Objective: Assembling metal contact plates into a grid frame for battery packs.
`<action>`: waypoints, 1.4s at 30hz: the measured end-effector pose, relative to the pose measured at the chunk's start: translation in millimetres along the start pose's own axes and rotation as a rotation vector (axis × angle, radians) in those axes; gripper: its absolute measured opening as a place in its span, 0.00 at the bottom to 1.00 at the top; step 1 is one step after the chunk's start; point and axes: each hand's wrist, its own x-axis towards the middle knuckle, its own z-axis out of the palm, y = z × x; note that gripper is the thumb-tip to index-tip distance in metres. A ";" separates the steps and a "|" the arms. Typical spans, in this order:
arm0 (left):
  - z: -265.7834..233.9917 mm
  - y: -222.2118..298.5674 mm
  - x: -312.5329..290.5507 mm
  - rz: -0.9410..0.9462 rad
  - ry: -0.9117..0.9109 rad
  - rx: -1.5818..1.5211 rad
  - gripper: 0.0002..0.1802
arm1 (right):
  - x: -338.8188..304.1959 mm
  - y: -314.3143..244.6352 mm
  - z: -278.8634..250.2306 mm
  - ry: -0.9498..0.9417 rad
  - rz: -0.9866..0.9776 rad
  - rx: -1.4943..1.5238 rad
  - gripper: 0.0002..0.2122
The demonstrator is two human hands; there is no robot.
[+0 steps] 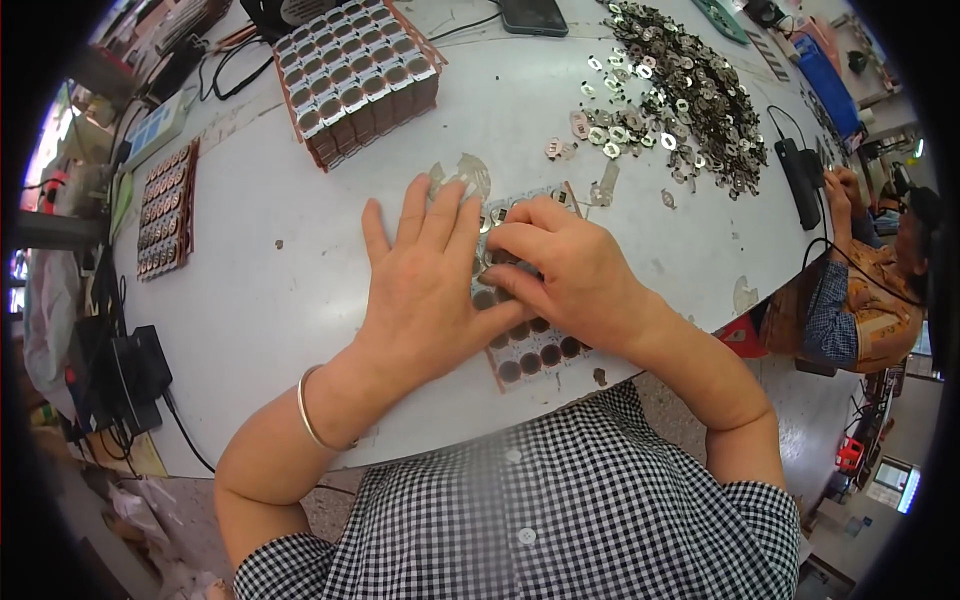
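A flat panel of small circuit boards (530, 366) with rows of dark round spots lies in front of me, partly covered by both hands. Its upper rows carry shiny metal pieces. My left hand (418, 290) is laid flat with its fingers stretched apart, its thumb over the panel and its palm at the panel's left edge. Above the panel's middle, my right hand (580, 268) has thumb and index finger brought together. Whatever may be between those fingertips is too small and hidden to name.
A tall stack of similar panels (350, 75) stands at the far left. Another panel stack (166, 215) lies by the left edge. Small metal pieces (700, 100) form a heap at the far right. A phone (534, 17) and a black power strip (797, 185) are beyond; a co-worker (850, 290) sits at right.
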 end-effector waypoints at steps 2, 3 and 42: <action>-0.8 0.8 -3.2 -0.033 -0.037 -0.023 0.53 | 1.3 -1.9 2.0 0.006 -0.033 -0.005 0.13; 0.2 0.8 -4.8 -0.030 -0.033 -0.022 0.53 | 2.0 -2.8 3.1 0.012 -0.064 -0.009 0.13; -0.5 -4.5 -9.2 -0.013 0.041 -0.015 0.49 | 11.3 -14.5 4.7 0.004 0.204 0.141 0.02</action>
